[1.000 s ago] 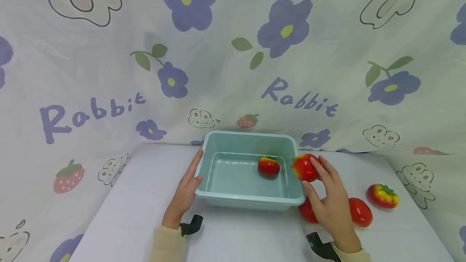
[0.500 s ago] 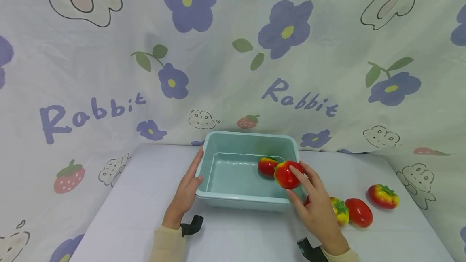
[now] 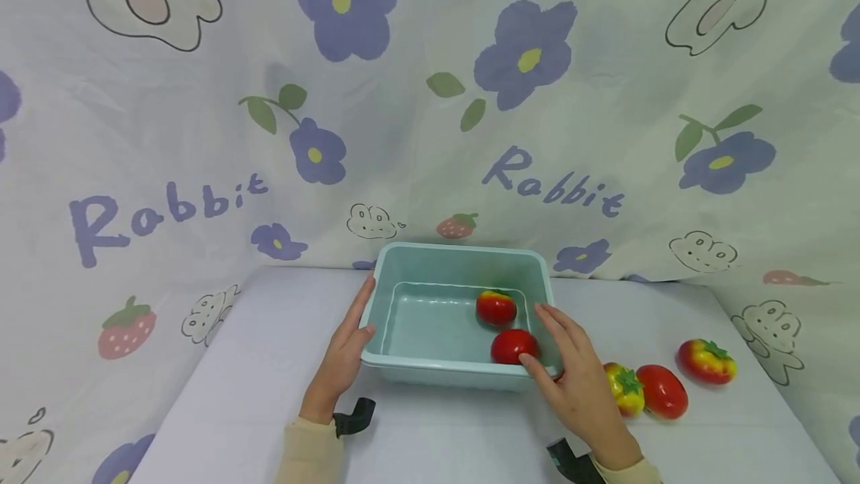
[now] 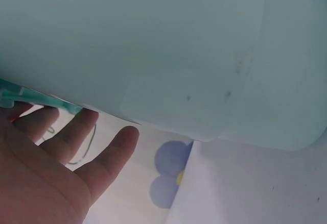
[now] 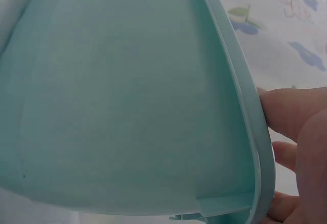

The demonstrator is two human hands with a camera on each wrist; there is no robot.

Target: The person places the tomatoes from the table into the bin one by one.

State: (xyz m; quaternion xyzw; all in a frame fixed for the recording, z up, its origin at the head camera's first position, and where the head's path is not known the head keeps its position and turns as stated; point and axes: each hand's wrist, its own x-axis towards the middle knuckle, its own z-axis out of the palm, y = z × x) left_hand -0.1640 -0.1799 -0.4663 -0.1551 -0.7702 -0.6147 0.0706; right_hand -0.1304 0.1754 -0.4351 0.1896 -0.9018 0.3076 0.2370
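Observation:
A pale teal plastic bin (image 3: 463,250) stands on the table with two red tomatoes inside: one (image 3: 496,307) near its right wall and another (image 3: 512,346) at the front right. My right hand (image 3: 564,349) hovers over the bin's front right corner with fingers spread, its thumb beside the nearer tomato, gripping nothing. My left hand (image 3: 356,320) rests flat against the bin's left rim, fingers straight. The left wrist view shows the bin's outer wall (image 4: 163,45) above the left hand (image 4: 56,157). In the right wrist view the bin's rim (image 5: 240,96) runs past my right hand's fingers (image 5: 296,127).
Three more tomatoes lie on the table right of the bin: a yellow-red one (image 3: 623,388), a red one (image 3: 662,391) and a red-yellow one (image 3: 706,361). A flower-and-rabbit printed cloth (image 3: 201,133) hangs behind and at both sides. White table (image 3: 269,364) stretches left of the bin.
My right hand carried a red tomato from the bin's right rim into the bin and let it go; it now lies at the front right. The left hand stayed put.

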